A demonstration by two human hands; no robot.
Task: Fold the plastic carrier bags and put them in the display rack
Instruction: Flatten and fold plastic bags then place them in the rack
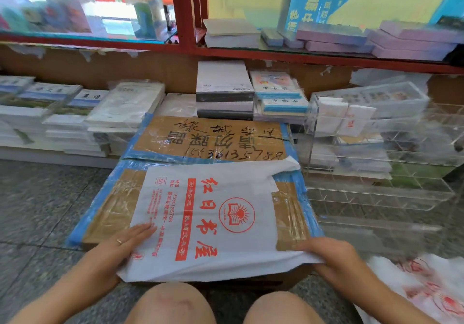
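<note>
fingers of the left hand lie nearly straight and flat on the lower left part of the white carrier bag, pressing it down, a ring on one of them. the right hand has its fingers curled over the bag's lower right edge, seemingly pinching it, though the fingertips are hidden under the plastic.

the bag lies spread, red print up, on a taped cardboard box at lower centre of the frame, its near edge hanging off toward the knees and one handle trailing toward the upper right. the clear display rack stands at the right of the frame, with some folded white bags already in an upper compartment. more unfolded bags lie in the lower right corner.

this looks like the start of a fold. to do it well, keep the left palm flat as an anchor, smooth trapped air out toward the handles, bring the right edge across so the sides line up, then crease firmly; thin plastic will slide and spring back if let go early.
</note>
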